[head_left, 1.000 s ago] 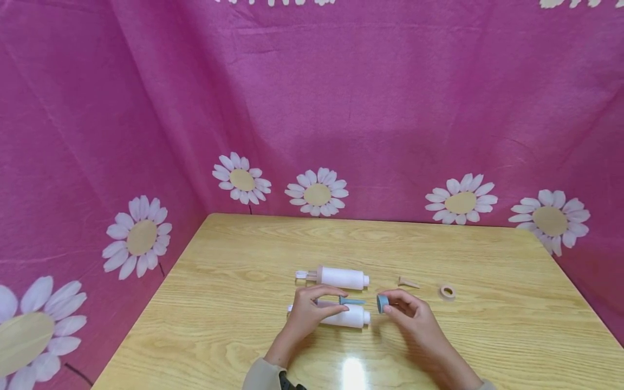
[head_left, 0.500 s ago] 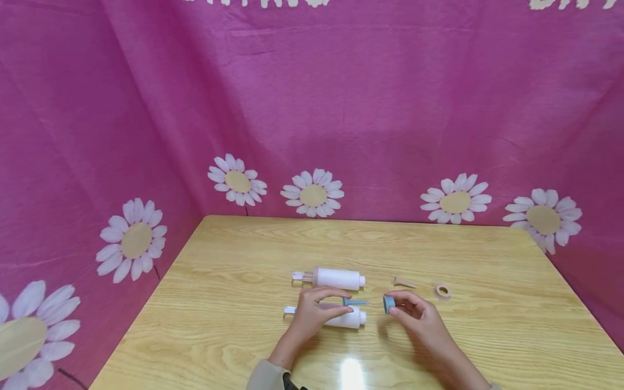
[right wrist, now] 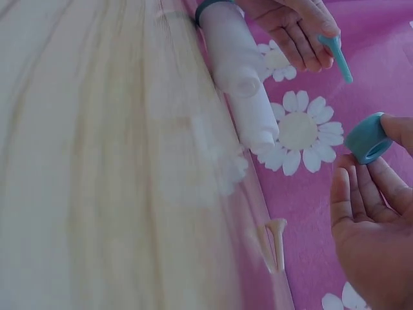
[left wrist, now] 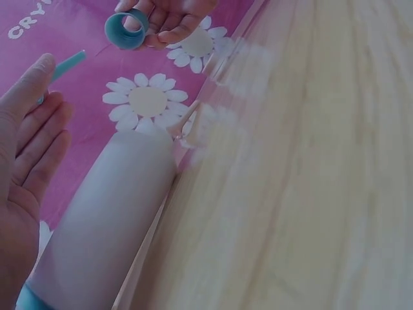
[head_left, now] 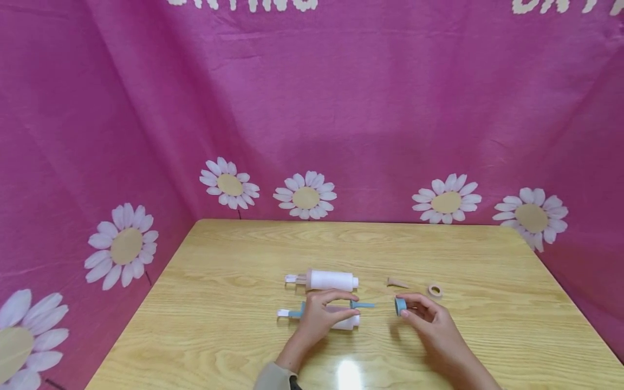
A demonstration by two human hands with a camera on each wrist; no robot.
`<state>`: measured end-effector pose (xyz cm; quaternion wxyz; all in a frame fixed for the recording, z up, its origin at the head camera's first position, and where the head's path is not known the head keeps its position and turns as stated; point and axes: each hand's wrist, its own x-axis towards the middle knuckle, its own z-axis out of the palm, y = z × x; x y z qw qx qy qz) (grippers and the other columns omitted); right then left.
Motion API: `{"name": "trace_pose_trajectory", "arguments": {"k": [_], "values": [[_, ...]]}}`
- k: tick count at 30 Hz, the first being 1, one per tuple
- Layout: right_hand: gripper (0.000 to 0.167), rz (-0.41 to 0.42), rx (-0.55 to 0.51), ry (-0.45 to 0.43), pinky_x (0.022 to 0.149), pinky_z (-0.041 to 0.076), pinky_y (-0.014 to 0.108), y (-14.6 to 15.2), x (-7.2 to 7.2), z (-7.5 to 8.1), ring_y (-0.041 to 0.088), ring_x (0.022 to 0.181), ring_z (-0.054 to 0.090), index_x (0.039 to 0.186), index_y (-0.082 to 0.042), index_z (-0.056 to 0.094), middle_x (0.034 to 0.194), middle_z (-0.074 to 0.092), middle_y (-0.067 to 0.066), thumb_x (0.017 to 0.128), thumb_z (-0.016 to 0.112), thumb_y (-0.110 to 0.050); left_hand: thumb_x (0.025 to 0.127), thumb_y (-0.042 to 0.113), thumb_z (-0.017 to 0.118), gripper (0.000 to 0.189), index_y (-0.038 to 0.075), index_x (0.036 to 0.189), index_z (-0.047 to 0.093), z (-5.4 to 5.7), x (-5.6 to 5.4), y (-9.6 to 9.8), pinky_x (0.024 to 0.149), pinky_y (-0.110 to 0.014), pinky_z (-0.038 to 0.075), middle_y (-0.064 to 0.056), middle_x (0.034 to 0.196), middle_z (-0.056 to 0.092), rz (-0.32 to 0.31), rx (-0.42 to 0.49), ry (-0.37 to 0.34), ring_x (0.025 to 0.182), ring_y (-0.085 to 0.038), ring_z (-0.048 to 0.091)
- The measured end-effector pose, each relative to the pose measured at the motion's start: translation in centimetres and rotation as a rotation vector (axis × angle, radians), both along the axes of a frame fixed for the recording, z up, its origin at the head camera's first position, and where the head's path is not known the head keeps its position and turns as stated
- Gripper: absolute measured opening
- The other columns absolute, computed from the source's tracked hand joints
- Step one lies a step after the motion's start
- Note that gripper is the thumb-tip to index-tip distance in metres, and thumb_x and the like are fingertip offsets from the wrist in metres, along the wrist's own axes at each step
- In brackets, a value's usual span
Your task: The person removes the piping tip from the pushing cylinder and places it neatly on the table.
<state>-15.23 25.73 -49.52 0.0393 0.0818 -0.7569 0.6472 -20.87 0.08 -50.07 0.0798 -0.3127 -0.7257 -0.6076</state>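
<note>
My left hand (head_left: 317, 317) pinches a slim teal nozzle (head_left: 363, 305) by its wide end between thumb and fingertips, its narrow end pointing right. Across a small gap, my right hand (head_left: 434, 322) holds a teal ring (head_left: 400, 307) between thumb and fingers, its round opening facing the nozzle. Below the left hand lies a white cylinder (head_left: 347, 324) with a teal collar and a handle at its left, partly hidden by that hand. In the right wrist view the teal ring (right wrist: 368, 138) and the nozzle (right wrist: 337, 58) show apart.
Behind the left hand lies a second white cylinder (head_left: 331, 280) with a pinkish collar and handle. Farther right on the wooden table (head_left: 234, 254) are a pinkish nozzle (head_left: 397, 283) and a pinkish ring (head_left: 435, 291). A magenta flowered cloth (head_left: 341, 108) hangs around the table.
Both hands have moved to the right relative to the cylinders, the right hand farther, so the gap between nozzle and ring is wider. The teal collar and handle now show more. The head view has shifted slightly.
</note>
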Motion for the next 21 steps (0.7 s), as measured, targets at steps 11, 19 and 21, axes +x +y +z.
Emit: {"name": "trace_pose_trajectory", "arguments": {"k": [11, 19, 21], "values": [[0.036, -0.081, 0.120, -0.071, 0.082, 0.053, 0.013, 2.4, 0.7, 0.1, -0.007, 0.099, 0.060, 0.126, 0.003, 0.058, 0.113, 0.060, -0.023, 0.095, 0.064, -0.015, 0.080, 0.017, 0.080, 0.022, 0.008, 0.099, 0.075, -0.1, 0.2, 1.3, 0.079, -0.035, 0.061, -0.011, 0.100, 0.076, -0.036, 0.037, -0.051, 0.096, -0.016, 0.073], [0.037, -0.114, 0.136, -0.101, 0.083, 0.052, 0.011, 3.9, 1.3, 0.1, -0.011, 0.103, 0.058, 0.129, -0.005, 0.059, 0.126, 0.058, -0.020, 0.096, 0.064, -0.019, 0.080, 0.020, 0.079, 0.021, 0.010, 0.099, 0.075, -0.4, 0.3, 2.5, 0.078, -0.031, 0.061, -0.008, 0.099, 0.077, -0.036, 0.007, -0.017, 0.095, -0.012, 0.072], [0.040, -0.116, 0.139, -0.106, 0.083, 0.052, 0.011, 4.3, 1.4, 0.0, -0.013, 0.105, 0.057, 0.132, -0.003, 0.057, 0.128, 0.056, -0.025, 0.096, 0.063, -0.020, 0.080, 0.021, 0.080, 0.021, 0.011, 0.098, 0.075, -0.5, 0.3, 2.8, 0.070, -0.024, 0.059, -0.006, 0.098, 0.077, -0.028, -0.002, -0.001, 0.090, -0.006, 0.070]]}}
